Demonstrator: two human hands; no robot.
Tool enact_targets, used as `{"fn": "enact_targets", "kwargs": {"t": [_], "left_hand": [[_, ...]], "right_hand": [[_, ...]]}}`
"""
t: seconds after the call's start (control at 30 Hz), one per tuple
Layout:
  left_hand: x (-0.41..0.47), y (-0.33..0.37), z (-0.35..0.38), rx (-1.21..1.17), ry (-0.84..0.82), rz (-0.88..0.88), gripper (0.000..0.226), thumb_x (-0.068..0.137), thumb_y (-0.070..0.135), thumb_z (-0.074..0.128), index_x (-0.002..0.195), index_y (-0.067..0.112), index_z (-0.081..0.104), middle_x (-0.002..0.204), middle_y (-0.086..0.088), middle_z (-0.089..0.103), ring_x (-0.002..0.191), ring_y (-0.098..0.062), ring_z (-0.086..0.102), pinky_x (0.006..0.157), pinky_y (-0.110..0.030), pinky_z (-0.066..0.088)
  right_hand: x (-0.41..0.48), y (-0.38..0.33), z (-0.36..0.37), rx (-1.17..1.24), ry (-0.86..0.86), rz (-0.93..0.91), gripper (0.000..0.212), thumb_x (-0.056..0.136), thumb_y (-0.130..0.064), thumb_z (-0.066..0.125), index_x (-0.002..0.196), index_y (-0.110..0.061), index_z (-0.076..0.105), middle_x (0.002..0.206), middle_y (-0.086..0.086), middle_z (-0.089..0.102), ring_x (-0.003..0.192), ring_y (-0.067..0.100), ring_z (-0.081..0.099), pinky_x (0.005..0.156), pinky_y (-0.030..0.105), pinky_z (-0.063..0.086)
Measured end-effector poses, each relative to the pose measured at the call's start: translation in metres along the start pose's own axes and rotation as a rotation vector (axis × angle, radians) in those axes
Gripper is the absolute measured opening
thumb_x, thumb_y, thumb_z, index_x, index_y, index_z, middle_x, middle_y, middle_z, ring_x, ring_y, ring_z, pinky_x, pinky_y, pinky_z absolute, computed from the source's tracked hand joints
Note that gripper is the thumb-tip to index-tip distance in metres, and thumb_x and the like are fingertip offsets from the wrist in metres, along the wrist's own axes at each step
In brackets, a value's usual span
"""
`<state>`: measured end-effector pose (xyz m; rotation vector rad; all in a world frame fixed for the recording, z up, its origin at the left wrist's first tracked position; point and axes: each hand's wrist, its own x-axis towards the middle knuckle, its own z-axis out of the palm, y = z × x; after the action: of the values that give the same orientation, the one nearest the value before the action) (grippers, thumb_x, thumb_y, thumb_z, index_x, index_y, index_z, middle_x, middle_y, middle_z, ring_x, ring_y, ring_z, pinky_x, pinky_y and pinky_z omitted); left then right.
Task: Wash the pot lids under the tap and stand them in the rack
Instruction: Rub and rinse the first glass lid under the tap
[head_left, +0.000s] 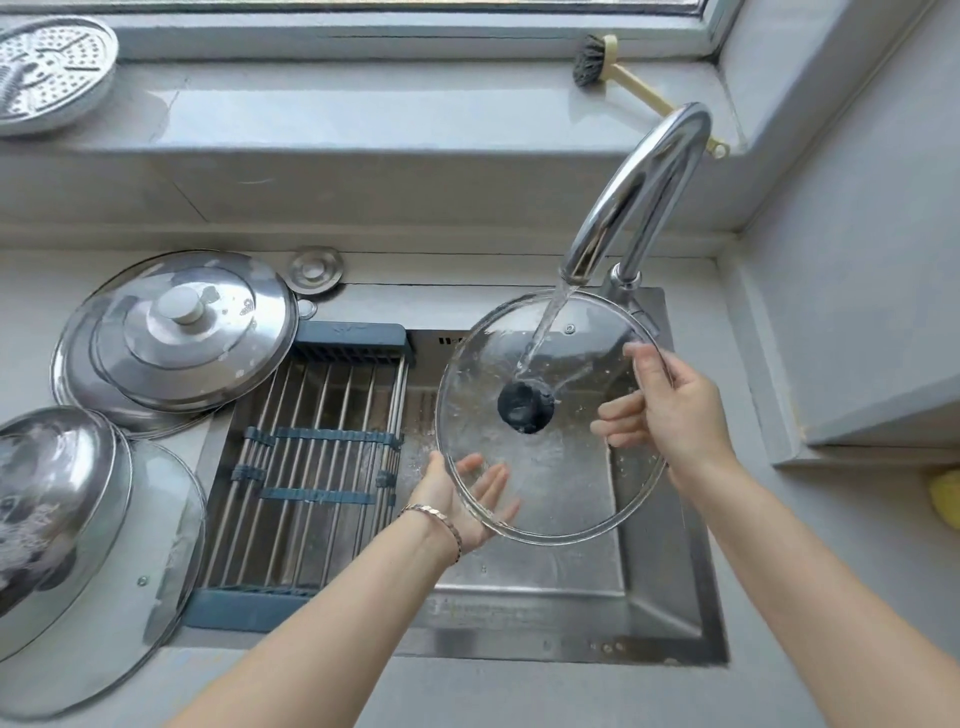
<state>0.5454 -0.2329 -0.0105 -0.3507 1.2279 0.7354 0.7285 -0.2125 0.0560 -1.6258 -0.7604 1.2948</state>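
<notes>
A round glass lid (569, 483) with a black knob (524, 406) is tilted over the sink, and water from the chrome tap (649, 171) runs onto it just above the knob. My left hand (454, 501) supports the lid's lower left rim from below, palm up and fingers straight. My right hand (680, 410) pinches the right rim, with the thumb in front and the fingers showing through the glass. The blue-framed bar rack (311, 457) lies across the left half of the sink with nothing on it.
Two stacked steel lids (176, 332) lie on the counter left of the rack. A soapy steel lid on a glass lid (67, 525) sits nearer. The sink's front rim (571, 647) is below my arms. On the windowsill are a brush (613, 67) and a steamer plate (47, 73).
</notes>
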Motion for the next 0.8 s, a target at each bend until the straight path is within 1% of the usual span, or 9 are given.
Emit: {"fn": "enact_targets", "kwargs": {"t": [0.07,0.23,0.33,0.4,0.47,0.57,0.63,0.7,0.8], "left_hand": [[0.0,0.004,-0.005,0.022,-0.007,-0.064,0.045,0.096,0.051,0.027,0.097,0.015,0.055,0.09,-0.009,0.062,0.075,-0.02,0.059,0.08,-0.047,0.047],[-0.007,0.019,-0.032,0.108,0.098,-0.082,0.029,0.099,0.032,0.033,0.093,0.012,0.052,0.09,-0.013,0.061,0.077,-0.024,0.059,0.066,-0.039,0.05],[-0.017,0.032,-0.05,0.049,0.148,-0.018,0.033,0.099,0.036,0.034,0.093,0.007,0.049,0.08,-0.015,0.064,0.062,-0.025,0.065,0.049,-0.03,0.055],[-0.025,0.043,-0.059,-0.005,0.177,0.076,0.034,0.098,0.039,0.036,0.091,0.007,0.045,0.079,-0.017,0.064,0.043,-0.022,0.066,0.036,-0.028,0.053],[-0.033,0.052,-0.063,-0.042,0.167,0.215,0.031,0.096,0.039,0.039,0.093,0.009,0.044,0.085,-0.016,0.066,0.04,-0.019,0.065,0.034,-0.025,0.051],[-0.043,0.063,-0.053,0.023,0.115,0.468,0.039,0.097,0.039,0.037,0.123,0.011,0.043,0.074,-0.014,0.071,0.047,-0.015,0.068,0.042,-0.023,0.055],[-0.052,0.067,-0.038,0.163,0.073,0.605,0.026,0.098,0.035,0.035,0.105,0.012,0.045,0.082,-0.016,0.068,0.05,-0.015,0.069,0.045,-0.022,0.056],[-0.062,0.067,-0.019,0.32,0.049,0.685,0.021,0.098,0.031,0.037,0.088,0.014,0.044,0.081,-0.016,0.068,0.049,-0.017,0.068,0.043,-0.023,0.055],[-0.069,0.057,0.012,0.651,0.036,0.808,0.023,0.097,0.029,0.042,0.085,0.01,0.046,0.073,-0.013,0.07,0.049,-0.017,0.066,0.043,-0.023,0.055]], "right_hand": [[-0.005,-0.008,0.012,-0.055,-0.05,-0.063,0.018,0.097,-0.033,0.043,0.102,-0.021,0.056,0.047,0.007,0.063,0.044,0.022,0.065,0.035,0.022,0.048],[-0.005,-0.005,0.056,-0.158,-0.191,-0.082,0.022,0.099,-0.027,0.038,0.083,-0.02,0.051,0.057,0.014,0.063,0.047,0.025,0.065,0.039,0.024,0.049],[0.006,0.002,0.079,-0.136,-0.227,0.001,0.027,0.1,-0.027,0.037,0.076,-0.015,0.043,0.057,0.015,0.062,0.043,0.022,0.064,0.039,0.024,0.049],[0.017,0.009,0.09,-0.128,-0.203,0.067,0.029,0.099,-0.031,0.039,0.076,-0.014,0.043,0.052,0.011,0.062,0.039,0.018,0.062,0.037,0.023,0.048],[0.028,0.021,0.094,-0.112,-0.142,0.133,0.034,0.098,-0.037,0.039,0.074,-0.013,0.045,0.04,0.002,0.058,0.032,0.013,0.057,0.034,0.019,0.043],[0.036,0.046,0.089,-0.1,-0.047,0.238,0.037,0.098,-0.04,0.037,0.077,-0.012,0.049,0.044,0.002,0.052,0.027,0.005,0.049,0.032,0.013,0.033],[0.033,0.063,0.081,-0.102,-0.009,0.32,0.038,0.098,-0.04,0.037,0.078,-0.01,0.05,0.053,0.005,0.049,0.026,0.004,0.044,0.032,0.012,0.032],[0.03,0.081,0.071,-0.127,-0.025,0.428,0.038,0.099,-0.036,0.037,0.076,-0.008,0.051,0.056,0.008,0.053,0.027,0.007,0.048,0.035,0.014,0.038],[0.03,0.1,0.05,-0.194,-0.064,0.485,0.029,0.094,-0.014,0.044,0.066,-0.01,0.051,0.061,0.009,0.052,0.043,0.016,0.051,0.044,0.018,0.042]]}}
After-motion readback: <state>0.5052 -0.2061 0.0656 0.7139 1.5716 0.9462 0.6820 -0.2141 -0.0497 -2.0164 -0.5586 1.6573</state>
